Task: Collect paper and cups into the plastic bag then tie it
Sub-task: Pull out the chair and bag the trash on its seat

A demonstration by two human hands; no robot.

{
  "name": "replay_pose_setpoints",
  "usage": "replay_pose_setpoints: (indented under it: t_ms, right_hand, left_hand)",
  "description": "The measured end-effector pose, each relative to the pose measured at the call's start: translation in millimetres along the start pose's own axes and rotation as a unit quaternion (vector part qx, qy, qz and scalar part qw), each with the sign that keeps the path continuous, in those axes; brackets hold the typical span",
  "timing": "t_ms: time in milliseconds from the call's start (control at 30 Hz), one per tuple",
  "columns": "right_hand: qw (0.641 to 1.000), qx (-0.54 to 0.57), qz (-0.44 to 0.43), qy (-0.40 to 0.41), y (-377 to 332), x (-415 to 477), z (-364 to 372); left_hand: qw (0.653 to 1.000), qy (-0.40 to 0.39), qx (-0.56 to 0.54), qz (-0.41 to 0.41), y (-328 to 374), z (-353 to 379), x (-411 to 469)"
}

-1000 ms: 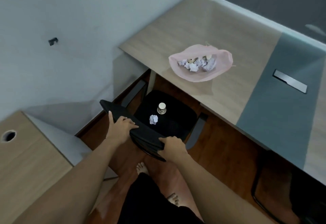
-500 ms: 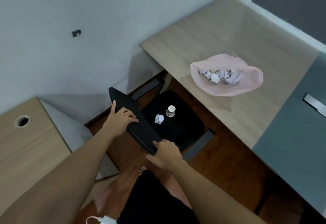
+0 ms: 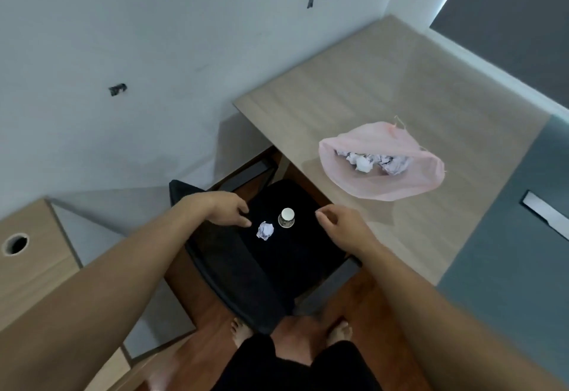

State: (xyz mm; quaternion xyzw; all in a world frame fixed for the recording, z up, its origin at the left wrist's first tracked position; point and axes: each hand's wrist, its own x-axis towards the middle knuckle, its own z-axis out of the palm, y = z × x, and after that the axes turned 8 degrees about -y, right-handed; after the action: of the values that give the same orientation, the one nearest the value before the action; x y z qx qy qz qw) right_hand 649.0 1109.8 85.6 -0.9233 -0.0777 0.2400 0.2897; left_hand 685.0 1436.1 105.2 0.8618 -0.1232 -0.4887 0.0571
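Our left hand [image 3: 228,210] and right hand [image 3: 341,227] hover over the black chair seat [image 3: 292,258], fingers loosely curled, holding nothing. Between them on the seat, a crumpled paper ball [image 3: 265,230] lies just beside a standing paper cup [image 3: 286,217]. We note the pink plastic bag [image 3: 385,184] lying open on the counter [image 3: 354,88], paper wads [image 3: 395,164] inside.

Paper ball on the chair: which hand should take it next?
Left, probably. The left hand hovers with its fingertips right beside the paper ball on the seat, holding nothing. The right hand is also free but sits beyond the cup, so it suits the cup better.
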Motion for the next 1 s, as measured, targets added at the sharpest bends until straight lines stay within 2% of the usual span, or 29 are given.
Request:
replay_pose_setpoints:
  t_ms: [100,167,233,333,433,567,633,733,867,1000]
  right_hand:
    - [0.99,-0.054,-0.025,0.126,26.0,27.6,-57.5]
    - [0.969,-0.13,-0.042,0.205,43.9,46.2,-93.3]
    - [0.953,-0.192,-0.028,0.231,59.3,61.7,-123.8]
    - [0.943,-0.255,0.002,0.212,86.6,87.9,-156.4]
    - [0.95,-0.281,0.031,0.133,117.5,115.1,-176.9]
    - [0.944,-0.323,0.037,0.051,144.2,145.7,-185.7]
    - [0.949,-0.313,0.03,0.027,153.0,153.1,-186.4]
    - [0.975,-0.221,0.0,0.007,160.7,155.9,-188.4]
    - [0.984,-0.154,-0.078,0.033,151.6,143.6,-193.8]
    - [0.988,-0.042,-0.127,0.073,137.7,122.6,-197.5]
  left_hand:
    - [0.977,0.082,-0.19,0.06,40.3,-21.3,20.2]
    - [0.943,0.093,-0.315,0.063,74.0,-28.8,37.9]
    - [0.903,0.097,-0.414,0.053,105.4,-30.3,63.9]
    - [0.852,0.105,-0.511,0.025,146.6,-30.2,111.0]
    - [0.813,0.116,-0.571,-0.008,186.3,-33.0,151.6]
    - [0.74,0.132,-0.658,-0.042,229.2,-37.1,188.2]
    - [0.699,0.131,-0.701,-0.055,243.7,-37.3,205.3]
    - [0.639,0.133,-0.754,-0.072,258.1,-35.0,230.7]
    - [0.565,0.197,-0.792,-0.121,271.8,-35.7,253.9]
    - [0.526,0.273,-0.789,-0.163,265.2,-18.9,251.9]
